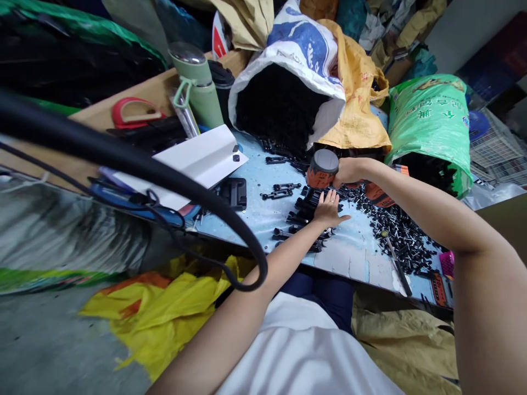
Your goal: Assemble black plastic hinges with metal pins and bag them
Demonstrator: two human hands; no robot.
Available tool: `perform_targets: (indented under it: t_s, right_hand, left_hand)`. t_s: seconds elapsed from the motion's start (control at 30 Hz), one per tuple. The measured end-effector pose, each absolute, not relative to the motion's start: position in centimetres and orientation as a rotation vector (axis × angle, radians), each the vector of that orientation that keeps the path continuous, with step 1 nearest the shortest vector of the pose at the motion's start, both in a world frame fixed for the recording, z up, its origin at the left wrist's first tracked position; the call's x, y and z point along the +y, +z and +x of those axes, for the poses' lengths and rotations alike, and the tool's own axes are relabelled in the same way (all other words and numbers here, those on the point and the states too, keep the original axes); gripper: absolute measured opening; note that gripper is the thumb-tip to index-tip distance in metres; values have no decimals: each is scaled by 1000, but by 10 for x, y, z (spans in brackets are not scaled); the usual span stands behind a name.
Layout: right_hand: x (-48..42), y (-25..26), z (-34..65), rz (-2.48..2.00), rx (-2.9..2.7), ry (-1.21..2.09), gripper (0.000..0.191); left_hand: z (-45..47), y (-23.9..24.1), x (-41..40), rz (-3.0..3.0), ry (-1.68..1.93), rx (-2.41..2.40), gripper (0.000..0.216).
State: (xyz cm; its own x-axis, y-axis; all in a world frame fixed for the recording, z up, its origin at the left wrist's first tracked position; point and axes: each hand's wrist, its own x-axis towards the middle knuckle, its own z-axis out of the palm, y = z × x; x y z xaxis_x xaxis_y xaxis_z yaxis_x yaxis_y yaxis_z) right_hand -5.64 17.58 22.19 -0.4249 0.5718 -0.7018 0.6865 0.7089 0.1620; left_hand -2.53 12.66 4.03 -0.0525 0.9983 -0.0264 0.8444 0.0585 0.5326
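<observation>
My right hand [349, 171] is closed around the handle of a mallet with a round grey and orange head [322, 167], held above the blue worktable [354, 258]. Just below it my left hand [328, 208] lies with fingers stretched out, pressing down on a cluster of black plastic parts [302, 211]. More black bracket pieces [280, 192] lie to the left of that hand. A heap of small black pins [399, 230] spreads to the right.
A white sack of black parts [288, 88] gapes open behind the hands, with a green sack [432, 123] at right. A green flask [197, 82], white folded card [201, 156] and red tape holder [134, 112] sit at left. A thick black cable [135, 162] crosses the foreground.
</observation>
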Motion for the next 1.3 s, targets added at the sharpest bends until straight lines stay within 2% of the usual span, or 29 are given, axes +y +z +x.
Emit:
perform_targets:
  t_s: [0.13,0.33,0.43,0.6,0.9,1.13,1.3]
  right_hand:
    - [162,227,-47,904,2243,-95,13]
    - [144,226,-41,845,2249,-218,12]
    - [138,221,-43,823,2210,-228,8]
    - [123,225,-34,807,2265,-114,13]
    - [86,231,-41,735,2234,-149,11]
    - [70,228,-31,662,2361,-35,20]
    - [60,231,-30,675,2284,-166,17]
  left_hand:
    - [-21,44,101,1803,506,1982,85]
    - [-12,26,54,1857,523,1934,88]
    - [-13,24,50,1900,507,1882,88]
    - [-15,31,51,1922,504,1909,90]
    - [-15,30,48,1865,504,1916,90]
    - [-16,34,43,1837,579,1937,79]
    - [-18,41,39,1820,589,1968,64]
